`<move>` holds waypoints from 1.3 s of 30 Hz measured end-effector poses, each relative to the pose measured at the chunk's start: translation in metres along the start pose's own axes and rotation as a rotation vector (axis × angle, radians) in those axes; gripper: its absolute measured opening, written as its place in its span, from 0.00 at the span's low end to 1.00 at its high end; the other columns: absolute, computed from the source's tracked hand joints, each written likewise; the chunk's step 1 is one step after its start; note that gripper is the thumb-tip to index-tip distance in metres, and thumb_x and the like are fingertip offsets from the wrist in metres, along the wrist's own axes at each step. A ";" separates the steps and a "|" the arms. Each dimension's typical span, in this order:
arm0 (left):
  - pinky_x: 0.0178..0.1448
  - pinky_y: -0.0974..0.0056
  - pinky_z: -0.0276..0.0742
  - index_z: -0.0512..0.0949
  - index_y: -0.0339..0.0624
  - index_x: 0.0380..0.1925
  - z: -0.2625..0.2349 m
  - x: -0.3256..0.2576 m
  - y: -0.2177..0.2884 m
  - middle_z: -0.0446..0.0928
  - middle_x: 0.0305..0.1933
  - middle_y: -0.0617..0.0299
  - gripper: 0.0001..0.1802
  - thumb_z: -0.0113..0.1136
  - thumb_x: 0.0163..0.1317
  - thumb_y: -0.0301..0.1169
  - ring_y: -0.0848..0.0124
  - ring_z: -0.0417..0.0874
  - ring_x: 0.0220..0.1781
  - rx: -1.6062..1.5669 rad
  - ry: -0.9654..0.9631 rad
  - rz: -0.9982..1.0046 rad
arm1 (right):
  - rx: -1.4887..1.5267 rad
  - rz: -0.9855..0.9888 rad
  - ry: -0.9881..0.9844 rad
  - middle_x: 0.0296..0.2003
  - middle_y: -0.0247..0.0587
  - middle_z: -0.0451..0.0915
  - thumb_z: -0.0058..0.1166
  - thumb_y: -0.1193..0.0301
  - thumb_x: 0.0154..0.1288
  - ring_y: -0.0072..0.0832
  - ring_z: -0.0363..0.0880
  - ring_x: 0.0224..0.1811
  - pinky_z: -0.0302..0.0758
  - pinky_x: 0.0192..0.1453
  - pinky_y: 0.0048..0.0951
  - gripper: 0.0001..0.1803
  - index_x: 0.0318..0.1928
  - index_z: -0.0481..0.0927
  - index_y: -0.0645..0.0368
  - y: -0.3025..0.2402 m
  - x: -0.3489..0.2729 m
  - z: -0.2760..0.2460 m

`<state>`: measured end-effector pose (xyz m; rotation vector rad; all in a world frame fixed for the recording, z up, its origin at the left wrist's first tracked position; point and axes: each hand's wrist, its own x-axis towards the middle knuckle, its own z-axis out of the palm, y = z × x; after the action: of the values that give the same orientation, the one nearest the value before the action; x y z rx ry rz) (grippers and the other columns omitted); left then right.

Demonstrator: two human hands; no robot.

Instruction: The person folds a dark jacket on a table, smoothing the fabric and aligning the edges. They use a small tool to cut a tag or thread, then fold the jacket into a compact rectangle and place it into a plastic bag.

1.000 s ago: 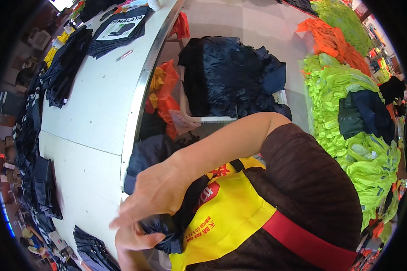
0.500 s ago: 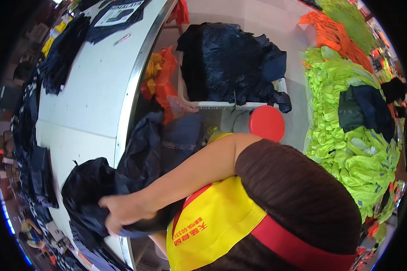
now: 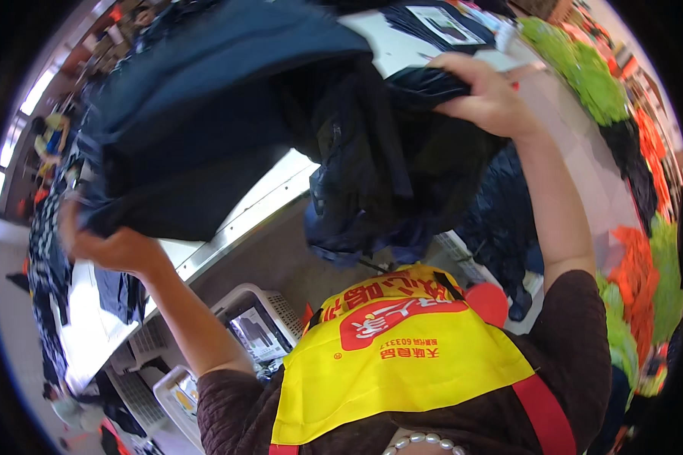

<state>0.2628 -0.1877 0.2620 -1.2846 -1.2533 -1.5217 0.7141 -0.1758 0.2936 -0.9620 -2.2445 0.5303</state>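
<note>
A dark navy garment (image 3: pixel 228 114) hangs spread out in the air over the edge of the white table (image 3: pixel 186 259). Its exact kind is hard to make out, as part of it is folded and smeared by motion. My left hand (image 3: pixel 110 246) grips its lower left edge, fingers partly hidden and blurred. At the other end, my right hand (image 3: pixel 489 95) is closed on a bunched edge, thumb on top. Between the two hands the cloth sags, and its darker folds drop in front of my yellow apron (image 3: pixel 402 379).
White plastic baskets (image 3: pixel 281 307) stand below the table, one with a packaged item inside. Dark garments (image 3: pixel 501 220) lie heaped in a crate to the right, near a red round stool (image 3: pixel 487 303). Yellow-green clothing (image 3: pixel 569 61) and orange clothing (image 3: pixel 631 262) are piled farther right. Another person (image 3: pixel 49 140) is far left.
The dark garment has gone from lying bunched at the table edge to being lifted and spread. Both arms are now raised apart; my right hand has moved far to the right. My view has turned.
</note>
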 end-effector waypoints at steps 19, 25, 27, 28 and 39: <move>0.52 0.61 0.72 0.76 0.36 0.42 -0.133 -0.237 0.023 0.77 0.41 0.54 0.17 0.57 0.58 0.36 0.60 0.77 0.46 -0.456 -1.186 -1.304 | 0.316 0.400 -0.330 0.33 0.30 0.71 0.64 0.72 0.45 0.20 0.68 0.39 0.66 0.46 0.22 0.15 0.32 0.71 0.57 -0.018 -0.009 0.044; 0.52 0.60 0.72 0.77 0.37 0.42 -0.219 -0.163 -0.047 0.78 0.42 0.53 0.16 0.55 0.59 0.37 0.58 0.77 0.47 -0.138 -0.957 -1.355 | 0.035 0.158 -0.066 0.31 0.31 0.69 0.64 0.77 0.46 0.23 0.68 0.36 0.66 0.44 0.23 0.15 0.31 0.69 0.56 -0.023 -0.013 -0.004; 0.53 0.59 0.72 0.77 0.37 0.42 -0.202 -0.120 -0.061 0.78 0.43 0.53 0.16 0.54 0.60 0.37 0.58 0.77 0.47 -0.095 -0.909 -1.247 | -0.109 0.010 0.114 0.31 0.33 0.70 0.65 0.76 0.46 0.27 0.69 0.35 0.67 0.43 0.25 0.15 0.31 0.70 0.56 -0.014 -0.020 -0.018; 0.53 0.59 0.71 0.77 0.38 0.42 -0.183 -0.097 -0.069 0.78 0.43 0.53 0.16 0.54 0.60 0.37 0.57 0.77 0.47 -0.085 -0.888 -1.169 | -0.258 -0.089 0.226 0.30 0.35 0.70 0.66 0.74 0.46 0.30 0.70 0.35 0.67 0.41 0.27 0.16 0.31 0.70 0.56 -0.014 -0.018 -0.024; 0.54 0.56 0.71 0.78 0.40 0.42 0.138 0.074 -0.147 0.79 0.46 0.51 0.16 0.49 0.63 0.38 0.55 0.78 0.49 0.226 -0.904 -0.635 | -0.544 -0.345 0.549 0.38 0.43 0.80 0.65 0.64 0.54 0.39 0.80 0.40 0.75 0.45 0.33 0.18 0.42 0.75 0.58 0.136 0.201 -0.039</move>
<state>0.1389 -0.0184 0.3058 -1.5592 -2.5195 -1.1126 0.7011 0.0675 0.3224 -0.8082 -1.9943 -0.4730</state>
